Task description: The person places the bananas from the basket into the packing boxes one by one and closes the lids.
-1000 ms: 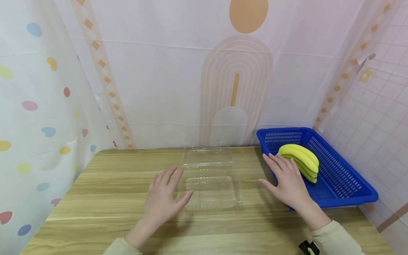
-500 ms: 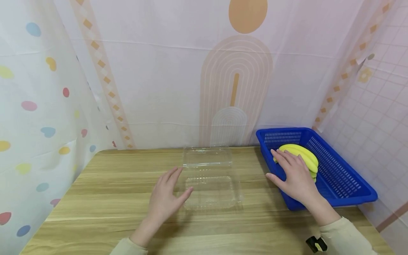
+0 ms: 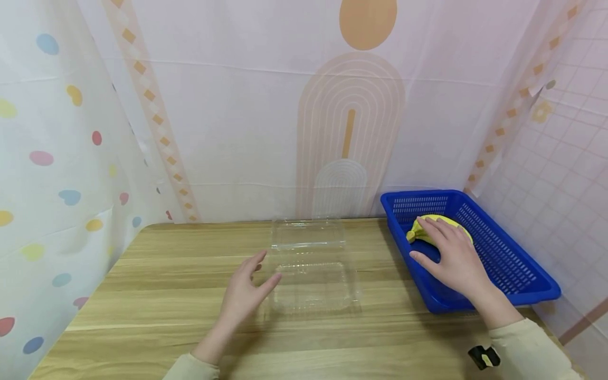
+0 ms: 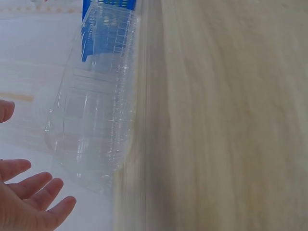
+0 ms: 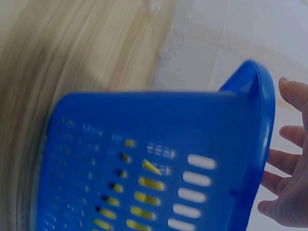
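A bunch of yellow bananas [image 3: 418,232] lies in the blue plastic basket [image 3: 503,303] on the right of the table. My right hand [image 3: 453,258] hovers over the basket with fingers spread, covering part of the bananas in the head view; whether it touches them I cannot tell. In the right wrist view, the fingers [image 5: 291,161] show beyond the basket rim. At the middle of the table stands a clear plastic clamshell box [image 3: 311,287], its lid raised at the back. My left hand [image 3: 247,287] is held just left of the box, relaxed and holding nothing.
The wooden table [image 3: 157,295] runs back to a patterned curtain [image 3: 237,132]. Another curtain with coloured dots [image 3: 71,184] hangs on the left. A black wrist strap piece [image 3: 484,357] shows beside the right sleeve.
My right hand has moved right, from the basket's left edge to above the bananas. My left hand has stayed beside the box, its fingers curving slightly more.
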`<state>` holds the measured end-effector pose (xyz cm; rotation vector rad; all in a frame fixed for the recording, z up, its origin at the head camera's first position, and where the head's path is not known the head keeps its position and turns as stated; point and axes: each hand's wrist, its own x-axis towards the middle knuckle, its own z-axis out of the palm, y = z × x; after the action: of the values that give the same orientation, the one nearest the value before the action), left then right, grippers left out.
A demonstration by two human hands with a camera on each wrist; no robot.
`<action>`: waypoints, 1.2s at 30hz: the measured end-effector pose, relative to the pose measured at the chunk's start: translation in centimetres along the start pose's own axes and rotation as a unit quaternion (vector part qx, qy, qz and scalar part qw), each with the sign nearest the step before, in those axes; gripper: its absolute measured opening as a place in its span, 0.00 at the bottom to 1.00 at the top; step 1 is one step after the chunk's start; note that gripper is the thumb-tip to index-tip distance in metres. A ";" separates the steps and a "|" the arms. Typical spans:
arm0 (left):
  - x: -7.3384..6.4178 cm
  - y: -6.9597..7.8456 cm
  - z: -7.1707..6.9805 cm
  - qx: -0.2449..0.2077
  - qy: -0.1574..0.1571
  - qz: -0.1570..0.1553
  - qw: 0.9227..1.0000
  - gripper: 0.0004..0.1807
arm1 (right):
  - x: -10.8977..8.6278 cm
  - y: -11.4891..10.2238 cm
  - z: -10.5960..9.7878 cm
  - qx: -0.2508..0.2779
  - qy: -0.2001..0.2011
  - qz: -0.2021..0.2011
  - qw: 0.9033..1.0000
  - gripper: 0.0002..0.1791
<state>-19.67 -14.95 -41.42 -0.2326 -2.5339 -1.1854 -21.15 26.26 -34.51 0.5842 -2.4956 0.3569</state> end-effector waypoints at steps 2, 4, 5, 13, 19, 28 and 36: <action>0.1 -0.1 0.0 -0.032 -0.008 -0.019 0.999 0.37 | 0.1 0.3 -0.3 -0.001 -0.002 0.003 1.000 0.38; 0.2 -0.3 -0.1 -0.063 -0.016 -0.038 0.997 0.37 | 0.1 0.6 -0.4 -0.005 -0.006 0.005 1.000 0.38; 0.2 -0.3 -0.2 -0.076 -0.021 -0.048 0.996 0.37 | 0.1 0.8 -0.5 -0.006 -0.008 0.005 1.000 0.38; 0.6 -1.2 -0.4 -0.144 -0.048 -0.115 0.982 0.39 | 0.5 1.9 -1.3 -0.020 -0.022 0.005 1.000 0.38; 0.7 -1.6 -0.6 -0.160 -0.062 -0.135 0.976 0.39 | 1.1 2.9 -1.9 -0.029 -0.030 0.003 0.999 0.37; 1.2 -1.9 -0.7 -0.235 -0.072 -0.164 0.955 0.37 | 2.2 4.4 -2.0 -0.027 -0.052 -0.003 0.998 0.38; 1.6 -2.5 -0.3 -0.235 -0.069 -0.185 0.952 0.31 | 2.8 5.5 -2.1 -0.036 -0.064 0.019 0.997 0.37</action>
<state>-21.79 -16.73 -42.45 0.0594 -2.4357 -1.9809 -24.96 30.91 -31.86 0.5456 -2.6337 0.2491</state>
